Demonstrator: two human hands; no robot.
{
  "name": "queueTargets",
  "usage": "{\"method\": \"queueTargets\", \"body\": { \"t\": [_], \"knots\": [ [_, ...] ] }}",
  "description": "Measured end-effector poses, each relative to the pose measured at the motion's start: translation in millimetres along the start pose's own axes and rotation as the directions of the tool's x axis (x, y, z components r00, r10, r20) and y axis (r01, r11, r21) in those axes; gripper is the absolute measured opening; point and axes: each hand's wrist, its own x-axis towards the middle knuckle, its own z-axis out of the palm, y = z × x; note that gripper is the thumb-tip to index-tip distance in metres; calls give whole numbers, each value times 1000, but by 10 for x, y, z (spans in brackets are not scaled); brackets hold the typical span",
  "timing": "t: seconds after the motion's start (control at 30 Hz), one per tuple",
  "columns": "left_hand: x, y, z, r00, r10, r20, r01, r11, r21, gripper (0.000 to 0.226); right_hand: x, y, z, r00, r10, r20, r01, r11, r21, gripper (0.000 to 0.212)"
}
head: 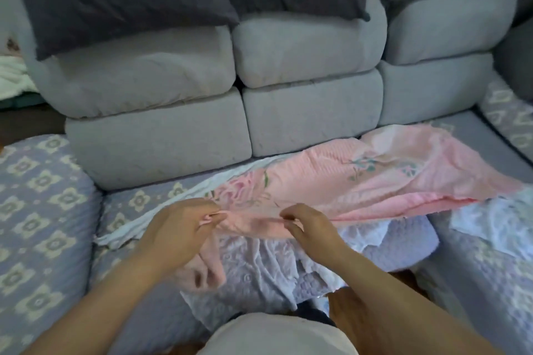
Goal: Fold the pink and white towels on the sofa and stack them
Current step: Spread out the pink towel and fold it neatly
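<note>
Folding looks barely begun: the pink towel (360, 181) lies spread across the sofa seat (138, 199), its near edge pinched by the left hand (181, 228) and right hand (308, 225). The white towel (259, 262) lies rumpled beneath, unfolded; nothing is stacked.

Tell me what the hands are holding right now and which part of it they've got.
Both hold the pink towel by its near edge: the left hand pinches the corner, the right hand pinches farther along.
</note>
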Motion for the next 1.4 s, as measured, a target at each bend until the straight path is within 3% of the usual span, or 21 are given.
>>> {"method": "queueTargets", "body": {
  "t": [0.17, 0.27, 0.33, 0.57, 0.67, 0.77, 0.87, 0.9, 0.93, 1.1, 1.2, 1.3, 1.4],
  "knots": [
    [-3, 255, 185, 934, -90, -345, 145, 980, 135, 40, -28, 1552, -540, 968, 210, 140, -188, 970, -157, 36],
    [32, 444, 179, 888, -86, -451, 234, 930, 284, 34, 100, 2161, -718, 959, 266, 97, -244, 950, -196, 39],
    [39, 551, 177, 857, -146, -495, 323, 900, 293, 28, 254, 2397, -830, 935, 337, 112, -296, 914, -279, 39],
    [9, 779, 335, 692, -374, -617, 587, 790, 179, 35, 358, 2709, -820, 892, 353, 282, -140, 809, -570, 36],
    [41, 867, 382, 589, -464, -662, 661, 748, 64, 23, 288, 2754, -845, 951, 231, 206, -63, 797, -601, 22],
    [72, 911, 418, 505, -523, -687, 682, 729, -53, 29, 391, 2921, -945, 981, 26, 193, 107, 759, -642, 15],
    [143, 964, 444, 424, -570, -704, 681, 713, -166, 29, 559, 3057, -1046, 908, -244, 340, 409, 692, -595, 14],
    [163, 966, 444, 400, -591, -701, 682, 702, -203, 29, 580, 3036, -1088, 877, -300, 376, 474, 673, -568, 6],
    [180, 957, 441, 374, -616, -693, 684, 688, -243, 29, 574, 3012, -1126, 866, -313, 389, 491, 678, -547, 14],
    [244, 943, 438, 275, -709, -650, 716, 602, -354, 26, 305, 3099, -1261, 940, -213, 267, 326, 795, -511, 16],
    [297, 963, 431, 248, -724, -644, 725, 579, -372, 27, 124, 3248, -1221, 993, 57, 99, -6, 891, -455, 11],
    [391, 1017, 386, 232, -734, -639, 709, 577, -405, 29, 93, 3188, -1221, 967, 252, -41, -254, 928, -272, 22],
    [506, 1006, 346, 243, -752, -613, 722, 562, -404, 28, 307, 2921, -1567, 878, 443, -180, -444, 895, 35, 21]
  ]
}}
